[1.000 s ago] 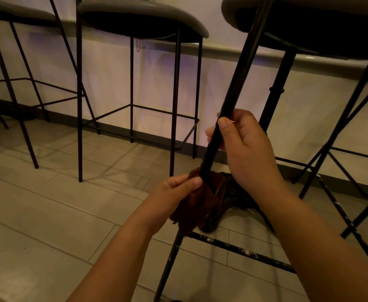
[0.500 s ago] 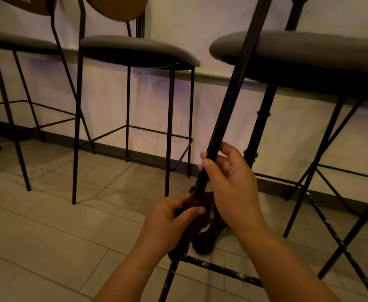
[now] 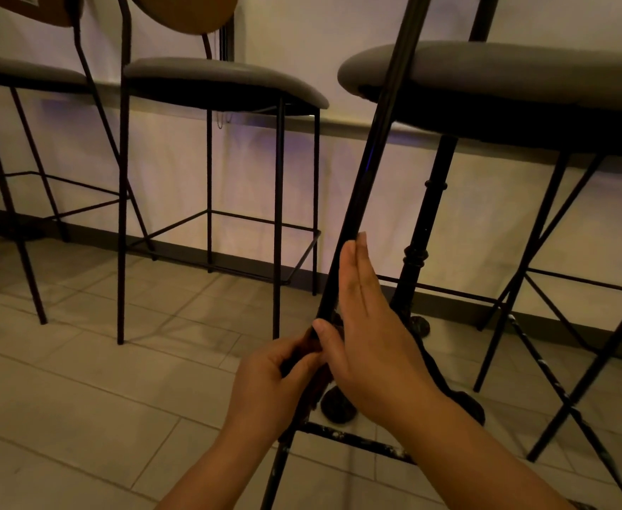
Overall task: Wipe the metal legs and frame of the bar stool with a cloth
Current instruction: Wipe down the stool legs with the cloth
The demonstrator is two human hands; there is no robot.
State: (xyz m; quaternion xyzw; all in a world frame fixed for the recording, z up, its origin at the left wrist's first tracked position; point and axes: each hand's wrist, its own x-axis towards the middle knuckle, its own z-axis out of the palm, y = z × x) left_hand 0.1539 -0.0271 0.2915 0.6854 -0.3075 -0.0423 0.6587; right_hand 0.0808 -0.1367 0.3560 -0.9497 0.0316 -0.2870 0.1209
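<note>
Your left hand curls around the dark, soft cloth, pinching it against the slanted black metal leg of the bar stool just above the paint-flecked footrest bar. Your right hand is flat, fingers straight and together, resting along the smooth round tube just above the cloth.

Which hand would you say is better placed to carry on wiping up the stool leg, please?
Left, probably. The left hand already holds the cloth round the stool leg, while the right hand lies flat against it with straight fingers.
</note>
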